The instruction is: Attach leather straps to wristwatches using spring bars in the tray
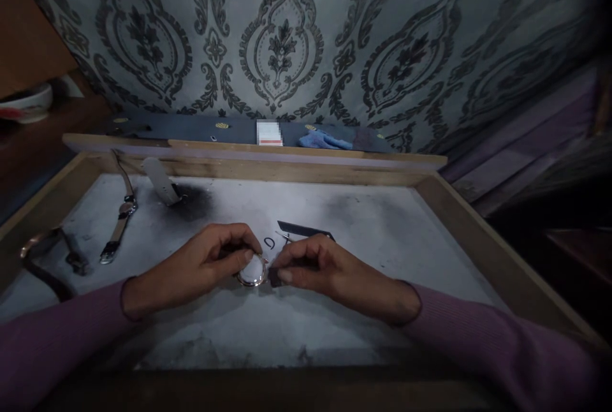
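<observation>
My left hand [213, 257] pinches a round watch case [252, 270] with a gold-toned rim and a pale face, by its upper left edge. Close to the case's right side, my right hand [318, 264] has its fingers closed on a small dark piece [274, 277], whose kind I cannot make out. Just beyond the hands lie a small dark C-shaped ring [269, 243] and a dark flat blade-like strip [306, 229]. A thin metal tool [284, 235] shows partly behind my right fingers.
The work surface is a shallow wooden tray [459, 233] with a pale, smudged bottom. On its left lie a strapped wristwatch [125, 209], a curved dark strap [45, 275] and a light strap [161, 181]. Behind the rim are a blue cloth [326, 139] and a small white box [269, 132].
</observation>
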{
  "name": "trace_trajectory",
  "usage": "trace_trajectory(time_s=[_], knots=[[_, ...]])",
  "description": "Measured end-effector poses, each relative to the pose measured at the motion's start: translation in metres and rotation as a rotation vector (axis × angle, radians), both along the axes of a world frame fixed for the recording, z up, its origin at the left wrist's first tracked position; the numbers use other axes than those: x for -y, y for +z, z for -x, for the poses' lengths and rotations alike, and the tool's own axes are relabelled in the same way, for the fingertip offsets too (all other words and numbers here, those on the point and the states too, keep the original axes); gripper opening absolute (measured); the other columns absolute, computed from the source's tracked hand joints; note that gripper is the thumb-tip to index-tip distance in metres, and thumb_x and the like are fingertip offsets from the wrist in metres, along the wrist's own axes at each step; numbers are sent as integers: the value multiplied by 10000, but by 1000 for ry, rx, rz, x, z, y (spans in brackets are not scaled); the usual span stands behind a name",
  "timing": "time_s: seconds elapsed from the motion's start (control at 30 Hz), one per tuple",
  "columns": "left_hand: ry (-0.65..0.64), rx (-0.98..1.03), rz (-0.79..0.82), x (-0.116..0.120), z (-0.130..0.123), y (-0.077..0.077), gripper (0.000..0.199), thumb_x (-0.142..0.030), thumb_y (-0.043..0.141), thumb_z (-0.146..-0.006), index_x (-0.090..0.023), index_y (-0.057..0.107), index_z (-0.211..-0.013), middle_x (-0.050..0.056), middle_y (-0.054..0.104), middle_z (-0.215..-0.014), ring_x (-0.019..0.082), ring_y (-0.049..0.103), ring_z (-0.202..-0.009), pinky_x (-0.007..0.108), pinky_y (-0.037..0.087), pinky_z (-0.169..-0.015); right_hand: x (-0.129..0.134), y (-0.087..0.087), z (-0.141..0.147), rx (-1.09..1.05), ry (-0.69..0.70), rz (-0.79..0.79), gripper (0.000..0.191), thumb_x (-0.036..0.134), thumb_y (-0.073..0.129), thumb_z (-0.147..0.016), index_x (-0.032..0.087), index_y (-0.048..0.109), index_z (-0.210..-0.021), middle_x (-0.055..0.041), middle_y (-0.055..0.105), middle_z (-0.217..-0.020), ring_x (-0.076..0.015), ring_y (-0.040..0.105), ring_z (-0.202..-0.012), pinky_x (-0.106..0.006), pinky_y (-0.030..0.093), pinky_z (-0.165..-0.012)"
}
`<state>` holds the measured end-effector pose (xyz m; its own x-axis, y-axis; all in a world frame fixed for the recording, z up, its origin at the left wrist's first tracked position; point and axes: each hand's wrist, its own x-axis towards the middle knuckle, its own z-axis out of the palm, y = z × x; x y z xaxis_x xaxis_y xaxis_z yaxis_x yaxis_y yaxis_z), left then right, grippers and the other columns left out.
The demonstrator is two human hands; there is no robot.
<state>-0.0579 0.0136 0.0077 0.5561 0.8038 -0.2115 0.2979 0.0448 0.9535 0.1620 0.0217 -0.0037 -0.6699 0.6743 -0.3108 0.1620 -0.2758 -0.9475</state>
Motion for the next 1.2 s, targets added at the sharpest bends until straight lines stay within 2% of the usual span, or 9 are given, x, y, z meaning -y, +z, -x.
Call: trace_trajectory(time_s=[0.33, 0.7, 1.2], knots=[[-11, 29, 28, 0, 0, 0, 154, -220, 503, -893, -137, 628, -929, 3, 612, -783, 129, 534, -719, 230, 398, -644, 1, -2, 0, -11, 16, -42, 187, 309, 685, -814, 143, 730, -888, -33, 712, -851, -123, 637, -786, -263, 499, -799], [-12, 7, 68, 0, 0, 0, 161, -241, 516, -886, -134, 626, -933, 4, 613, -785, 133, 524, -717, 236, 381, -636, 1, -2, 1, -26, -7, -12, 194, 313, 697, -814, 147, 730, -910, -34, 719, -891, -127, 649, -838, -280, 501, -861], [-2, 29, 75, 0, 0, -1, 154, -261, 531, -882, -147, 627, -921, -5, 619, -774, 118, 529, -694, 211, 385, -615, 1, -4, 0, -12, -4, -32, 195, 311, 691, -816, 142, 724, -907, -42, 714, -891, -133, 640, -829, -280, 498, -828]])
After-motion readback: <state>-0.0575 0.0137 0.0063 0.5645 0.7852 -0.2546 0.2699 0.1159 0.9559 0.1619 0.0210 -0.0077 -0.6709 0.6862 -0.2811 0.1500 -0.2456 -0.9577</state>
